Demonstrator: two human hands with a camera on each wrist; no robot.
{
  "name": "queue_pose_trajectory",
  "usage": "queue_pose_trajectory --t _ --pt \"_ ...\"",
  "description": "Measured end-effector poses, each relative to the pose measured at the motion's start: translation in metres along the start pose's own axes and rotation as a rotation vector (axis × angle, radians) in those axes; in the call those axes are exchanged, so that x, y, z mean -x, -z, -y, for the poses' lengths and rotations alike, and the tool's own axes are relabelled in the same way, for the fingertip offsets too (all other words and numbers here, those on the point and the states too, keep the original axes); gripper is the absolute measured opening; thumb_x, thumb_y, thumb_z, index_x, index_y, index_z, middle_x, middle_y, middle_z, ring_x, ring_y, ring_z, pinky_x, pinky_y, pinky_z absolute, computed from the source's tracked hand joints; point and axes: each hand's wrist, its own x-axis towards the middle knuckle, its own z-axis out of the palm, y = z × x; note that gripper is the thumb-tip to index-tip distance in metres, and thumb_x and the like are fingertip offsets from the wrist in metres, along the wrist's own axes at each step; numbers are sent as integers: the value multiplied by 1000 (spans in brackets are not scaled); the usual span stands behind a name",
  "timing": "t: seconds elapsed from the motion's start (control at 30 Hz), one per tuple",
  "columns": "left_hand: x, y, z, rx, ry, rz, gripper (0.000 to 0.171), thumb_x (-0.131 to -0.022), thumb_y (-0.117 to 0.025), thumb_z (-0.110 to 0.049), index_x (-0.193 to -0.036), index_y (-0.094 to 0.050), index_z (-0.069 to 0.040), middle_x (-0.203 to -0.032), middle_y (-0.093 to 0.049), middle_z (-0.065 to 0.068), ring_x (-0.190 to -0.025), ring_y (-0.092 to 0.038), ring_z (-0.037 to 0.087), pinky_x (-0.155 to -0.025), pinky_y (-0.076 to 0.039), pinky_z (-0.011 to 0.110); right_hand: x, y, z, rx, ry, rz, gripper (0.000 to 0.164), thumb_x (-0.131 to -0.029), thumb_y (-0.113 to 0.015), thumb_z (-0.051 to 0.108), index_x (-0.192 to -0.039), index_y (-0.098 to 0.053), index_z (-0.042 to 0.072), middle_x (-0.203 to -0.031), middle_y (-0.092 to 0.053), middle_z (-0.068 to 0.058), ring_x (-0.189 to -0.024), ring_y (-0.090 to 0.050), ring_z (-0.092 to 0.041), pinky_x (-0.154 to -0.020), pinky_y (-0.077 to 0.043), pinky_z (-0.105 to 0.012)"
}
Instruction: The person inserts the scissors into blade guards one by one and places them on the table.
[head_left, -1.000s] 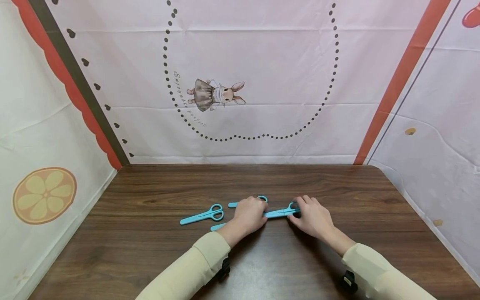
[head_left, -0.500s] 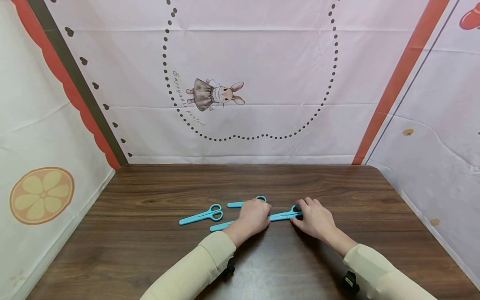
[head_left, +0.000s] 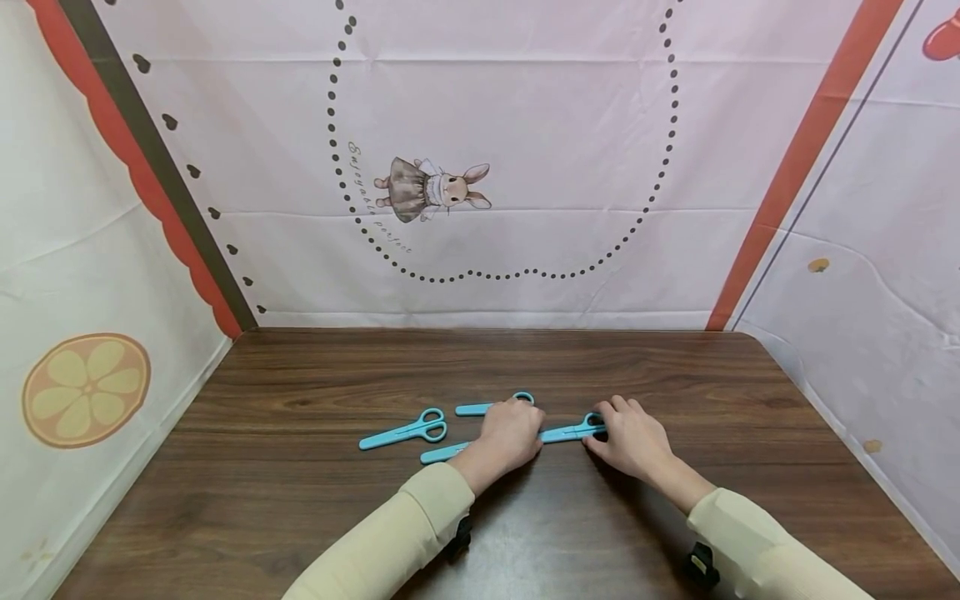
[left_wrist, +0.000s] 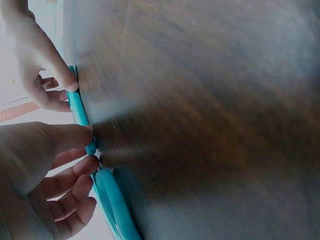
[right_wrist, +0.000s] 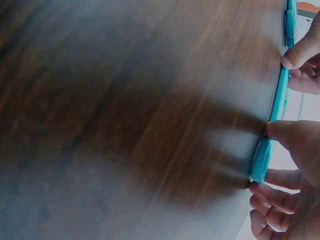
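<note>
Between my two hands a light-blue pair of scissors, blades covered, lies nearly level on the wooden table. My left hand pinches its tip end between thumb and fingers, as the left wrist view shows. At the handle end, my right hand has thumb and fingers on either side of the loops. A second pair of blue scissors runs under my left wrist, its handle beside the left fingers. Behind that hand a third pair is partly hidden.
Another pair of blue scissors lies to the left, loops toward the right. The brown table ends at a printed cloth backdrop, with cloth at both sides too. Each sleeve carries a black wrist device.
Both hands have shifted slightly to the right with the scissors between them, the left hand more. More of the scissors under the left wrist shows. Over the last half second almost nothing moved.
</note>
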Motion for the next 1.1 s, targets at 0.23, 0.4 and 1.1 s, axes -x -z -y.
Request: queue_pose_trajectory --t 0.23,0.4,1.1 --pt "2 -1 1 -44 -19 -24 12 -86 -63 -34 -80 -66 -24 -72 -59 -5 -64 -56 12 -49 -43 28 -1 0 0 8 -6 20 41 -73 -75 37 -96 -64 5 -79 -50 -4 -66 -43 -17 -53 -39 -29" --pt "2 -2 2 -43 -40 -43 11 -86 -63 -33 -86 -67 -23 -74 -61 -5 -66 -57 13 -51 -44 28 0 2 -1 7 -43 43 44 -75 -70 44 -96 -64 6 -81 -52 -5 -72 -49 -21 -56 -43 -33" --pt "38 4 37 -154 -252 -340 20 -85 -63 -38 -96 -64 -20 -88 -59 -6 -73 -56 10 -61 -45 23 -9 5 1 -76 -37 36 26 -88 -61 32 -98 -64 8 -87 -59 -5 -77 -58 -23 -64 -50 -38"
